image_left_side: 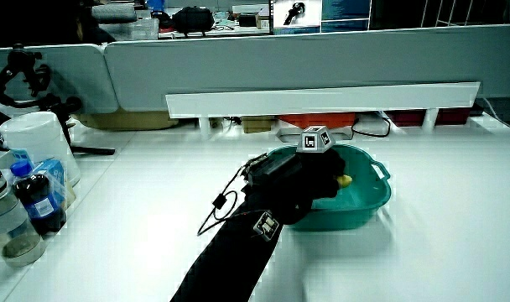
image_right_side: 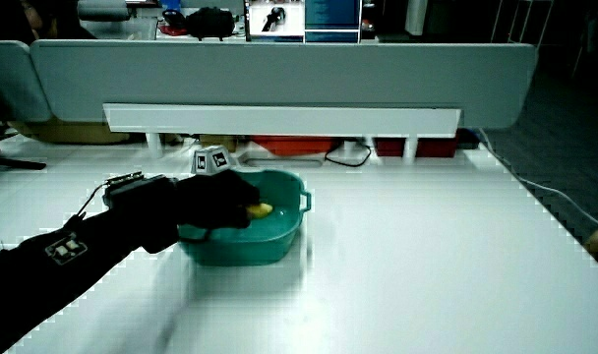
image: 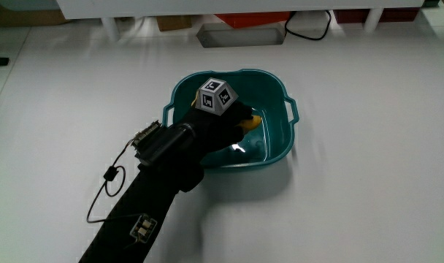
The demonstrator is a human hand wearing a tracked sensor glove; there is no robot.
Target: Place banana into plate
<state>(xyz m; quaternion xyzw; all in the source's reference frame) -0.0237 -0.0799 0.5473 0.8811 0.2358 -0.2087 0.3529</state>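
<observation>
1. You had the hands (image: 220, 120) inside the teal basin (image: 280, 91), which stood in for the plate near the middle of the desk (image: 368, 183); by my reading this was the placing step.
2. The fingers were curled around the banana (image: 251, 123), only its yellow tip showing past the glove, low in the basin.
3. Next you would need to loosen the fingers and lift clear.
4. The banana's long axis could not be told; its visible tip pointed away from your forearm (image: 145, 204).
</observation>
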